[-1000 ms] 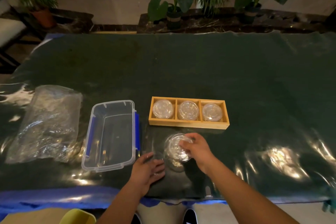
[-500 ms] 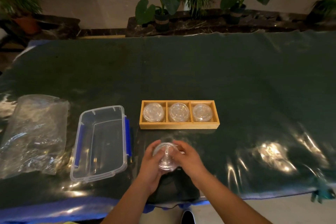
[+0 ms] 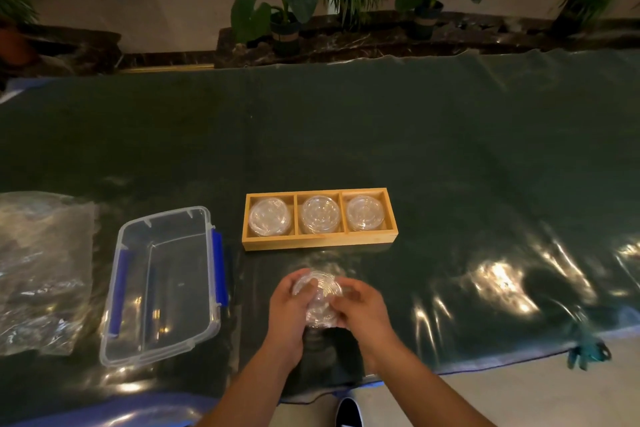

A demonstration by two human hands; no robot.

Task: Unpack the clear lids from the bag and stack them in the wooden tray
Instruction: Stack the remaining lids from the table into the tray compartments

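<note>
Centrally, a wooden tray (image 3: 319, 241) on the worktop (image 3: 450, 156), split into three compartments side by side, each holding a stack of clear lids (image 3: 320, 214). Left of the tray, well apart, a clear plastic storage box (image 3: 162, 284) with blue latches, open-topped and with nothing seen inside. Further left, at the frame edge, a crumpled clear bag (image 3: 41, 270) lying flat; contents impossible to tell. Just in front of the tray, a small bunch of clear lids (image 3: 320, 296) gripped from both sides: left hand (image 3: 289, 314) curled round its left rim, right hand (image 3: 360, 310) closed on its right rim, fingers over the top. Whether the bunch touches the worktop, impossible to tell. Near worktop edge close under the wrists, blue border along it. Right half and far half of the worktop bare, glossy with wrinkled covering. Potted plants (image 3: 287, 10) beyond the far edge.
</note>
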